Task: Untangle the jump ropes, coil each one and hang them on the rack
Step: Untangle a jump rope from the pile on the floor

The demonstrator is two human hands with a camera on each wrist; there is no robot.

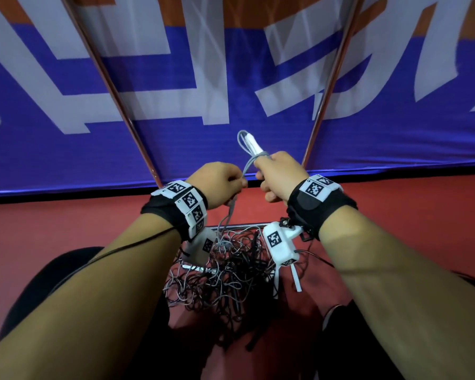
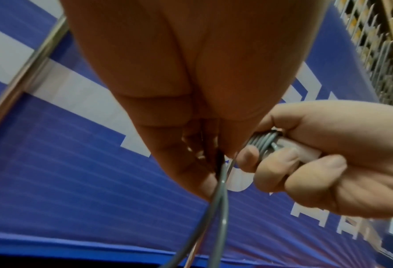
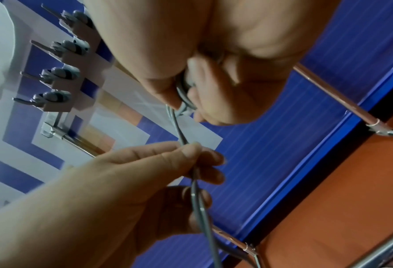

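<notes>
Grey plastic-coated jump rope (image 1: pixel 248 163) runs up the middle of the head view, several turns of it wound round a white plastic handle (image 1: pixel 253 146) that the right hand (image 1: pixel 279 179) grasps in a closed fist. Just left of it, the left hand (image 1: pixel 222 183) pinches the same rope between thumb and fingertips, and two strands hang down from that pinch. They lead to a tangled heap of grey and black jump ropes (image 1: pixel 225 272) in the lower centre, lying in a wire basket (image 1: pixel 240 225) on the red floor (image 1: pixel 66 223). Behind stands a blue banner with white lettering (image 1: pixel 176 78), crossed by two slanting metal poles (image 1: pixel 113 86). A row of grey hooks (image 3: pixel 60 72) shows at the upper left of the right wrist view
</notes>
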